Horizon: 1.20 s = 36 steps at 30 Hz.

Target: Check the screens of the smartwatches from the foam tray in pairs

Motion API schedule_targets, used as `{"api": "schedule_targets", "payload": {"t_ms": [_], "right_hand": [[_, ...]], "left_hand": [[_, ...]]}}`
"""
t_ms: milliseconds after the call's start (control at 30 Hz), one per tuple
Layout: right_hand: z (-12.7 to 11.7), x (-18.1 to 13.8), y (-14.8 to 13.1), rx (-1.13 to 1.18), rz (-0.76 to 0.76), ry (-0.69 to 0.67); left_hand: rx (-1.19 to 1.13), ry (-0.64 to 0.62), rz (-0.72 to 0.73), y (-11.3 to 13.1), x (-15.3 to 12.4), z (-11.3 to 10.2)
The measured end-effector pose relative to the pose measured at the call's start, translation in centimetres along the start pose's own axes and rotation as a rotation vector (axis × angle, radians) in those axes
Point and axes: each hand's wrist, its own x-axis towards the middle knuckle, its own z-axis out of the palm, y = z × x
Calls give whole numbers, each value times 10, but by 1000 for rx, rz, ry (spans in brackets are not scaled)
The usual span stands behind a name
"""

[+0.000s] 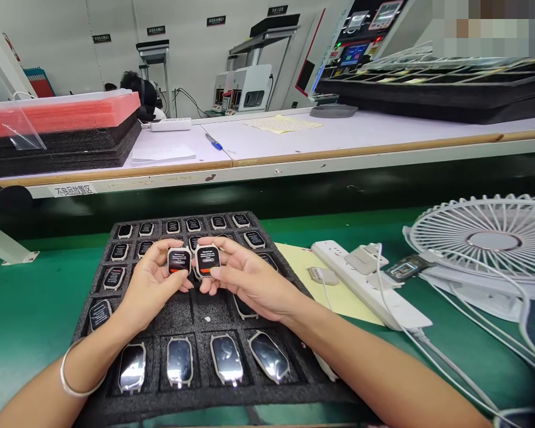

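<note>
My left hand (154,279) is closed around a smartwatch (179,261) without a strap, its thumb at the lower edge of the lit screen. A second smartwatch (208,261) is pinched in my right hand (245,276), with the thumb on its lower right corner. Both screens show white text and a red-orange bar. The two watches are side by side above a black foam tray (169,395). More watches lie in the tray's compartments, several with lit text and a front row (179,361) with dark, shiny screens. My hands hide part of the middle rows.
Right of the tray are a white power strip (374,291) with plugs and cables, yellow paper (354,306) and a white fan (490,244). A raised shelf (267,145) behind holds pink and black foam (57,128), a blue pen (214,141) and black trays (432,98). Someone's head (138,92) shows beyond.
</note>
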Motion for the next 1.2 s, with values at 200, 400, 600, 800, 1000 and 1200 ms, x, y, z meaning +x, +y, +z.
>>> {"api": "schedule_targets", "payload": {"t_ms": [200, 400, 600, 800, 1000, 1200], "right_hand": [[-1, 0, -2, 6, 0, 25], [-4, 1, 0, -40, 2, 38], [-4, 3, 3, -52, -6, 43], [-2, 1, 1, -71, 2, 42], [-2, 1, 2, -90, -1, 52], [-4, 3, 3, -99, -14, 44]], "left_hand": [[-42, -44, -9, 2, -3, 1], [-40, -39, -71, 4, -6, 1], [-26, -30, -88, 5, -8, 3], [-55, -42, -94, 4, -7, 2], [-58, -35, -94, 3, -6, 2], [-61, -23, -115, 1, -4, 2]]}}
